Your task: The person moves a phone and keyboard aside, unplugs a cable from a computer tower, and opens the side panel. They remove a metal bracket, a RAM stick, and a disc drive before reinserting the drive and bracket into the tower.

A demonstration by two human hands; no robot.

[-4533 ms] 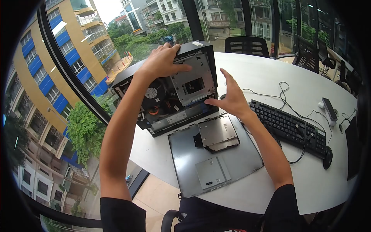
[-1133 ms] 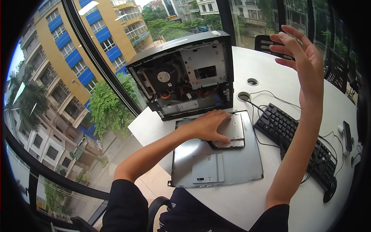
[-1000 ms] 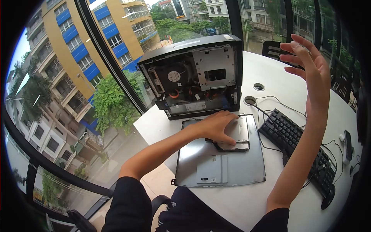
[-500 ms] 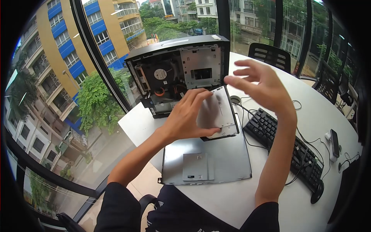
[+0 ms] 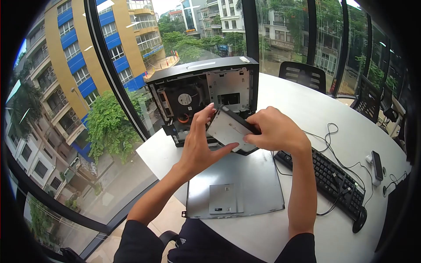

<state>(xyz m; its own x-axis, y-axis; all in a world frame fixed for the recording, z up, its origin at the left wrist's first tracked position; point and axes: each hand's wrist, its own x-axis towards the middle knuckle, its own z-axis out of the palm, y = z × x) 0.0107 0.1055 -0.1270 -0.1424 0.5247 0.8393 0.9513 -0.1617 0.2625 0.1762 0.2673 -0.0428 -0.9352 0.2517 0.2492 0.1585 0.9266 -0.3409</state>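
Note:
Above the metal side panel I hold a flat silver drive unit with black edges (image 5: pixel 229 128), which looks like an optical drive, tilted between my hands. My right hand (image 5: pixel 277 131) is closed on its right edge, thumb on the silver face and fingers over the black side. Spanning its left side is my left hand (image 5: pixel 199 142), with the thumb at the lower edge and the fingertips by the upper left corner. Just behind stands an opened desktop computer case (image 5: pixel 202 68), its fan (image 5: pixel 185 99) and a silver bracket (image 5: pixel 237 82) showing inside.
The detached side panel (image 5: pixel 258 184) lies flat at the table's near edge. To the right are a black keyboard (image 5: pixel 331 175), a mouse (image 5: pixel 359 219), loose cables and a power adapter (image 5: pixel 376 166). Chairs (image 5: pixel 302 75) stand beyond the white table (image 5: pixel 285 94); windows line the left.
My right hand has come down from the air and taken hold of the drive unit's right edge. The unit has tilted, and my left hand has shifted to its left side.

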